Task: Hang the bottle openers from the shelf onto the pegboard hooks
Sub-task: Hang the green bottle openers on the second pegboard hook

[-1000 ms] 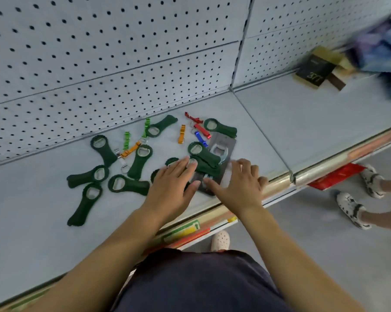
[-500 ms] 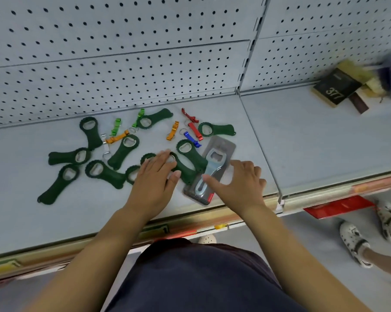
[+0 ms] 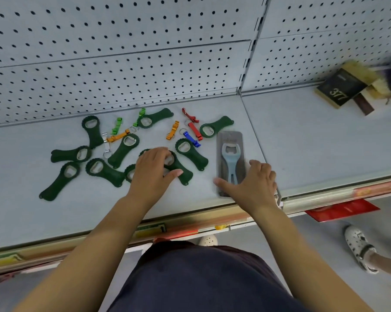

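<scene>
Shop aisle here, pale grey all over, evenly lit.
Perforated back wall (image 3: 145, 52) fills the top of the frame, a slotted upright (image 3: 250, 52) splits it right of centre, grey shelf (image 3: 314, 143) below, price rail (image 3: 325, 194) along its edge, smooth grey floor (image 3: 325, 244) lower right.

— Lying on the shelf (image 3: 32, 221)?
— Green openers (image 3: 191, 154) scattered left of centre; small coloured keyring openers (image 3: 194, 131) nearer the back edge; carded blue opener (image 3: 230, 158) by the front edge; black box (image 3: 341, 88) far right.
</scene>
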Tool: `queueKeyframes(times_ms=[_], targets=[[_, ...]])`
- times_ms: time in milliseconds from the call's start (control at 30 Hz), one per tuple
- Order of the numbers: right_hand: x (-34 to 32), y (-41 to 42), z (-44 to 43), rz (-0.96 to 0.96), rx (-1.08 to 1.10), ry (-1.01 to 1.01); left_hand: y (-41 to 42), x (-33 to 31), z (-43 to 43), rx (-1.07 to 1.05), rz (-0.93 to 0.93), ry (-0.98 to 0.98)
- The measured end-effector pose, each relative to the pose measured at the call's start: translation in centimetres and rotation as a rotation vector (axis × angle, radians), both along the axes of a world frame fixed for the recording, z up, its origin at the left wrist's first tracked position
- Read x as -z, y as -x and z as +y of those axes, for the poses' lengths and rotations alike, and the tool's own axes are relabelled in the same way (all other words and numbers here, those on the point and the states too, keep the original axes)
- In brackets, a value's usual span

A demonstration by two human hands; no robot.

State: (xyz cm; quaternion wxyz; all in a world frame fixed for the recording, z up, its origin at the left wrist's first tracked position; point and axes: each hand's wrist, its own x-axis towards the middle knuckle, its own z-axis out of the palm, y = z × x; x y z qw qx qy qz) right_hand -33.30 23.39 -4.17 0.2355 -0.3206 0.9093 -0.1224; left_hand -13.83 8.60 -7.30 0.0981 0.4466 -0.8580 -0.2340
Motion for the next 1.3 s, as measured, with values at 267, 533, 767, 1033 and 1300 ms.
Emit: queueKeyframes(times_ms=[267,533,767,1033,1300], targets=[[-0.5,0.3,-1.0,-0.060,0.062,-0.026,0.8,-1.4,1.1,-0.084,0.123,-0.036],[-0.1,1.0,0.0,-0.165,0.138,0.047,0.5,-3.5,1.8,-0.247,0.285,-0.269],[-1.5,-0.2,0.7,-0.221,0.151,0.355,-1.7,-6.3,1.8,-0.346,0.393,-0.351],[-5.6,-7.7,-2.0,-0.319,0.181,0.658,-8.2,-9.3,0.5,-0.521,0.662,-0.465],[-7.4,-21.4,-7.2,-0.516,0.187,0.756,-22.1,-12.5,-3.8,-0.731,0.896,-0.635]])
